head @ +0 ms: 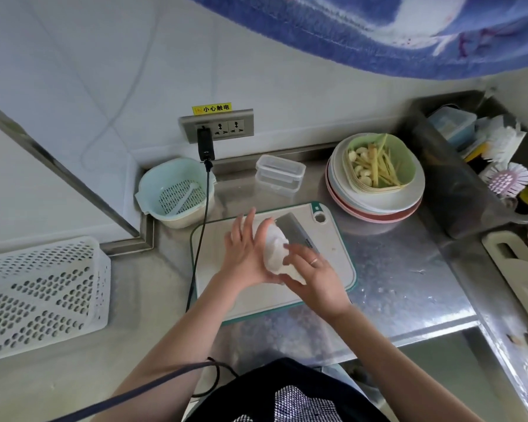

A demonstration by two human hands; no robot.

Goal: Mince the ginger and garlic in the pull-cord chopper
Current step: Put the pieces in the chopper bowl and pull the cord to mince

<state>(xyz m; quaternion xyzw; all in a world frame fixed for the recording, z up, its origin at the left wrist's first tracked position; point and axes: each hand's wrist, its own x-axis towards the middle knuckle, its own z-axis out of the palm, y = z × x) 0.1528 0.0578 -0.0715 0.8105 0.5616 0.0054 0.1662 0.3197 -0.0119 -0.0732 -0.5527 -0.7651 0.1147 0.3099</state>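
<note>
At far left on the counter (393,287) lies a white perforated basket (40,295), tipped on its side. Next, against the wall, stands a pale blue colander bowl (173,193) with a slotted insert. Above it a black adapter (205,144) sits in the wall socket (217,127); its cable (199,239) runs down across the left edge of the cutting board (333,269).

Over the board, your left hand (244,254) has its fingers spread and nearly straight, palm against the left side of a white rounded object (275,251), which looks to be the chopper, though blur prevents certainty. Your right hand (314,277), a ring on one finger, curls its fingers over the right side of the same object, gripping it. The object is held between both hands just above the middle of the board. Behind it a cleaver blade (296,229) lies flat on the board.

Beyond the board, near the wall, stands a clear lidded container (279,175). To its right, a green dish (381,162) tops a stack of plates (375,205); it holds the ginger strips (381,169) and the peeled garlic cloves (360,170), well apart from your hands.

At far right, a recessed tray (433,166) holds a pink brush (508,179) and other items too blurred to identify.
</note>
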